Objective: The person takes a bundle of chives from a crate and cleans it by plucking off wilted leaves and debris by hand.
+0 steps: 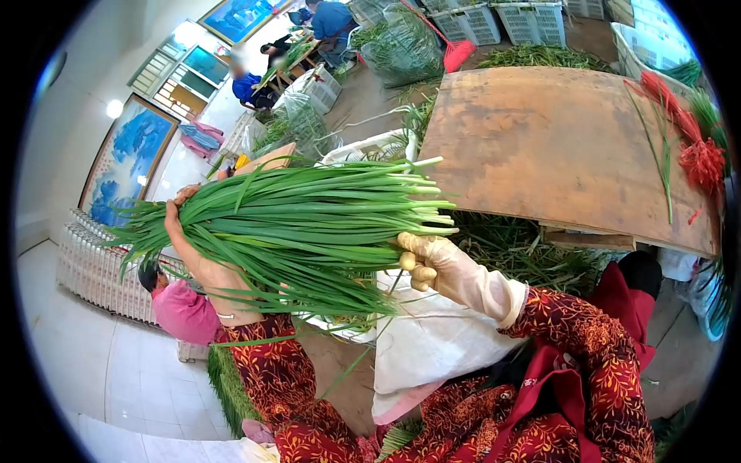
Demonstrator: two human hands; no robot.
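A large bunch of garlic chives (309, 220) is held up sideways in front of me, its green leaves to the left and pale stem ends to the right. My bare left hand (179, 202) is closed around the leafy part, and leaves cover some of its fingers. At the lower stem side is my right hand (432, 258) in a pale glove. Its fingers are curled together against the edge of the bunch; what is between the fingertips is hidden. Loose leaves droop beneath the bunch.
A wooden board (540, 147) stands at the right, with red ties (701, 158) and stray leaves on it. Trimmings (525, 251) lie below it. White crates (529, 23) and a plastic bag of greens (401, 50) stand behind. A person in pink (185, 312) is at the left; others sit farther back.
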